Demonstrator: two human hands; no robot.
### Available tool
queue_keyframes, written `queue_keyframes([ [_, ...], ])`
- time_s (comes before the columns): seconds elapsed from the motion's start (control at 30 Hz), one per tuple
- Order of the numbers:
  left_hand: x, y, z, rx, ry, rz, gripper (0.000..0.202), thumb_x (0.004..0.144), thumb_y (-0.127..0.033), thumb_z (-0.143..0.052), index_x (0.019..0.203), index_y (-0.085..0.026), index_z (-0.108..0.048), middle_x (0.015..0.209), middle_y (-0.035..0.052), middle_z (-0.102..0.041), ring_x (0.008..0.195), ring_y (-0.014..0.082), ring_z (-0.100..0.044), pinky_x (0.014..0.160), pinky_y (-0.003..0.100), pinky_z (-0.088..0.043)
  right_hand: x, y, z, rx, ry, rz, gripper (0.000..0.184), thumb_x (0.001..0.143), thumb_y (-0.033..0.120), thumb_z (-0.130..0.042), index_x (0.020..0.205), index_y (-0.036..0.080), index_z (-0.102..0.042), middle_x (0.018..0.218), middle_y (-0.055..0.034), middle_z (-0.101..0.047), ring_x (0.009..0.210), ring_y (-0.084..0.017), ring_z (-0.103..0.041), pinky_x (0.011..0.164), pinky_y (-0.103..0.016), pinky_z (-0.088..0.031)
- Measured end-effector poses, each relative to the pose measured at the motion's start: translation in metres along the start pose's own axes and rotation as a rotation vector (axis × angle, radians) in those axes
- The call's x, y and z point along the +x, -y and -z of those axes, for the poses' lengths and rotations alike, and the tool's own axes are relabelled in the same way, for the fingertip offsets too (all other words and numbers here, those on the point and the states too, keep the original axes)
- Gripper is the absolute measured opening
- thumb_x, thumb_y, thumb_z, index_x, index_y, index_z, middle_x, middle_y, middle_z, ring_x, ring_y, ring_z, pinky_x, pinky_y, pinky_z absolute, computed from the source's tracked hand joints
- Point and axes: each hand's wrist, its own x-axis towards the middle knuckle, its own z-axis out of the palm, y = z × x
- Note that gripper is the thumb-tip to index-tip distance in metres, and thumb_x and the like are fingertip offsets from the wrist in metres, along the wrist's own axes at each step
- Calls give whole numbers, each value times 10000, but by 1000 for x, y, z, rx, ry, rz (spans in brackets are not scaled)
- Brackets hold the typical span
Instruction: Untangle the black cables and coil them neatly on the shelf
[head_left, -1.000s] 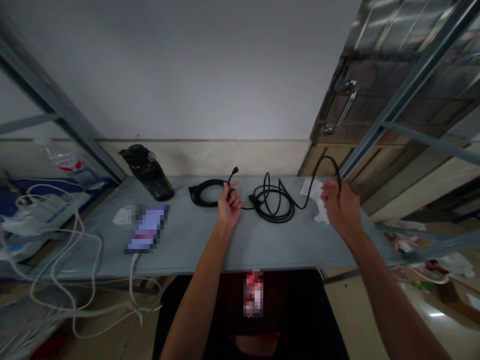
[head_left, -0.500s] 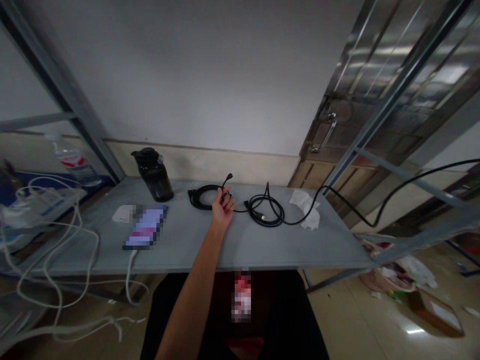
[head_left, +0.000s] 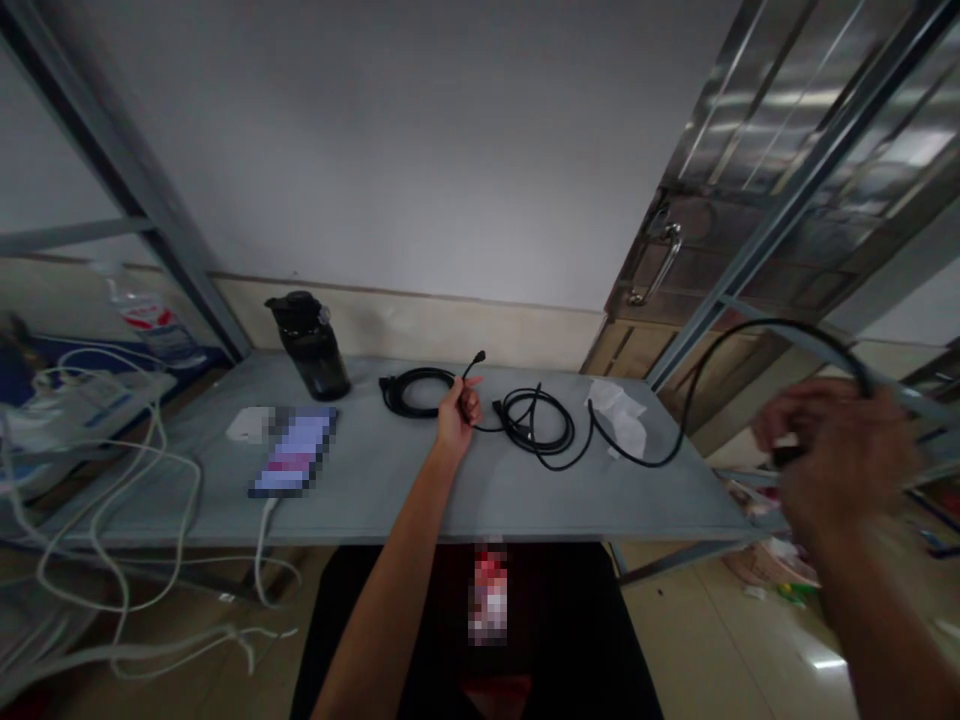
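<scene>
My left hand (head_left: 459,412) is closed on a black cable, whose small connector (head_left: 479,357) sticks up beyond the fingers. Beside it on the left lies a coil of black cable (head_left: 409,410) with a plug at its left side. To the right rests a second black cable coil (head_left: 541,449). Out at the far right, my right hand (head_left: 836,450), blurred by motion, is closed round a raised black cable (head_left: 694,385). A dark end piece with a pale tip shows at its fingers. That cable loops down across white tissue (head_left: 619,420) toward the second coil.
Everything lies on a grey table (head_left: 555,510) within a metal frame. A black bottle (head_left: 311,345) and a phone (head_left: 296,452) with a white cable stand left. White cords (head_left: 112,560) tangle at the far left. A metal door (head_left: 675,230) is behind right; a basket (head_left: 769,562) sits on the floor.
My right hand has come into view at the right, holding up the black cable, which now arches higher. My left hand keeps its grip on the cable near the left coil.
</scene>
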Motion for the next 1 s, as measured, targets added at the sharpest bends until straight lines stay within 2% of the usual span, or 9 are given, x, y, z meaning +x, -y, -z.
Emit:
queue_keyframes([
  [0.07,1,3,2,25,-12,24,405,1061,-528,-773,1088,-124,-781,713,-4,-662,530,96,-587,415,183,-357,-20,1,-44,44,176,-2,554,1126,748,-430,995,267,-672,729,-95,-674,561,-223,-609,552,-414,-470],
  [0.17,2,7,4,65,-23,65,437,1070,-538,-752,1144,-109,-787,958,126,-826,763,191,-791,508,218,-523,-61,5,-116,33,508,99,520,1196,641,-347,1153,248,-685,887,-96,-746,764,-264,-715,727,-443,-597],
  [0.27,3,11,6,91,3,107,484,1097,-571,-691,1227,-113,-779,1079,182,-860,908,260,-845,644,285,-635,-103,6,-177,-11,740,289,487,1219,540,-312,1206,243,-698,1174,-155,-771,1060,-328,-752,966,-515,-616],
  [0.37,3,12,8,90,32,136,526,1121,-607,-621,1323,-137,-747,1094,182,-866,909,280,-854,723,336,-664,-137,2,-214,-80,838,372,483,1224,460,-287,1292,214,-697,1272,-196,-734,1123,-358,-736,1017,-542,-611],
  [0.5,4,12,10,114,54,165,550,1144,-615,-546,1392,-153,-710,1143,199,-866,868,289,-856,755,370,-666,-167,-4,-234,-97,918,394,462,1230,384,-264,1417,178,-633,1336,-216,-723,1189,-368,-734,1046,-550,-620],
  [0.63,4,13,11,155,85,177,597,1122,-644,-572,1420,-145,-708,1127,211,-869,854,315,-860,726,357,-643,-179,-8,-243,-66,962,421,457,1230,380,-280,1429,159,-627,1328,-228,-726,1248,-380,-722,1095,-586,-613],
  [0.77,4,14,11,198,141,196,651,1104,-685,-577,1409,-127,-719,1111,229,-867,817,305,-855,678,326,-619,-178,-9,-247,7,979,377,441,1230,404,-315,1449,187,-632,1376,-215,-715,1297,-365,-715,1120,-580,-621],
  [0.87,5,14,12,208,165,219,675,1083,-721,-593,1413,-146,-716,1080,209,-868,802,305,-850,673,340,-636,-172,-6,-246,94,969,336,424,1228,412,-346,1493,207,-606,1439,-198,-677,1394,-342,-672,1214,-572,-577],
  [1.0,8,14,13,191,88,160,614,1067,-699,-652,1313,-147,-755,1015,166,-857,793,273,-830,680,336,-647,-162,2,-239,223,863,262,385,1223,415,-371,1446,228,-623,1494,-188,-629,1498,-314,-592,1310,-545,-492],
])
